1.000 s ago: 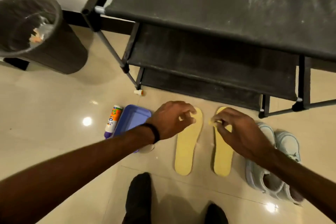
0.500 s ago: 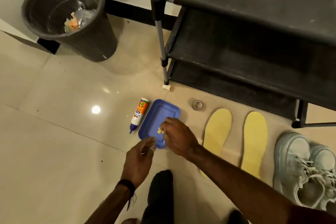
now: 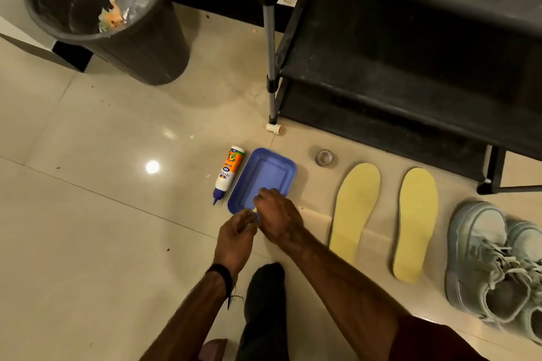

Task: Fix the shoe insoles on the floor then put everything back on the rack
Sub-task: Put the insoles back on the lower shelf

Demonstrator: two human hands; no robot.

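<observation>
Two yellow insoles lie side by side on the floor, the left insole [image 3: 353, 208] and the right insole [image 3: 415, 223]. A pair of pale grey-blue sneakers [image 3: 492, 264] stands to their right. A blue tray [image 3: 272, 167] sits left of the insoles, with a glue bottle [image 3: 228, 173] lying beside it. My right hand [image 3: 277, 217] is over the tray's near edge, fingers pinched on a small yellow scrap. My left hand [image 3: 236, 239] is just beside it, fingers curled; what it holds, if anything, is hidden. The black shoe rack [image 3: 410, 67] stands behind.
A black waste bin [image 3: 111, 14] with litter stands at the back left by the wall. A roll of clear tape [image 3: 325, 157] lies in front of the rack. My dark-clad foot [image 3: 264, 302] is below the hands. Open tile floor stretches to the left.
Both hands left the insole tips and moved left to the blue tray, the right one carrying a small yellow scrap. The view swung left, bringing the bin into full view.
</observation>
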